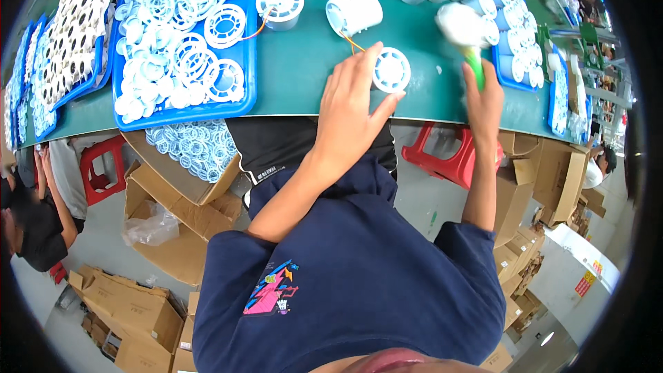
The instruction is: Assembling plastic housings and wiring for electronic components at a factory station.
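Note:
My left hand rests at the table's near edge, its thumb and index finger at the sides of a white round plastic housing that stands with its slotted cap up. My right hand is closed round the green handle of a mallet. Its white head is blurred and raised to the right of that housing. Beyond my left hand a similar white housing lies on its side, with an orange wire trailing from it. Two more, one a capped housing, stand farther left and back.
A blue tray at left holds loose white rings and caps. At right, another blue tray carries rows of housings. Under the table are a cardboard box of rings and a red stool. A person sits at far left.

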A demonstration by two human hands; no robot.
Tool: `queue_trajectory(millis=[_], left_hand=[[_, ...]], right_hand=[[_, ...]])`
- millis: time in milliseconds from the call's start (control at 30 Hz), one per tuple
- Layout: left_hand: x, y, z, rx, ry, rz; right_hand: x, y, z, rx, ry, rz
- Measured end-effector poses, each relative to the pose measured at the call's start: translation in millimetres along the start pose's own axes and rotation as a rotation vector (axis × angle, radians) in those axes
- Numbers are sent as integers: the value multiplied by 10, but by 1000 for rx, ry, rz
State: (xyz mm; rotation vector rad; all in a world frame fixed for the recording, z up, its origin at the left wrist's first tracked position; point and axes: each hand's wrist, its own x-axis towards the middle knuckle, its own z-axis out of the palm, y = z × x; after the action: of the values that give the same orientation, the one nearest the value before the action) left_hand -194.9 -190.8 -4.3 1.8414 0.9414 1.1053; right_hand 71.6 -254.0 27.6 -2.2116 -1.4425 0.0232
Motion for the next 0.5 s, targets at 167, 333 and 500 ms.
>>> queue_trajectory(millis=[167,333,500], left_hand=[[-5,57,-45,43,-55,8],[36,-10,-27,103,37,72],[3,0,-32,112,-6,77]], right_hand=[[-178,-715,-668,637,-151,127],[50,-851,-611,531,-521,274],[-356,-627,-604,313,-545,296]])
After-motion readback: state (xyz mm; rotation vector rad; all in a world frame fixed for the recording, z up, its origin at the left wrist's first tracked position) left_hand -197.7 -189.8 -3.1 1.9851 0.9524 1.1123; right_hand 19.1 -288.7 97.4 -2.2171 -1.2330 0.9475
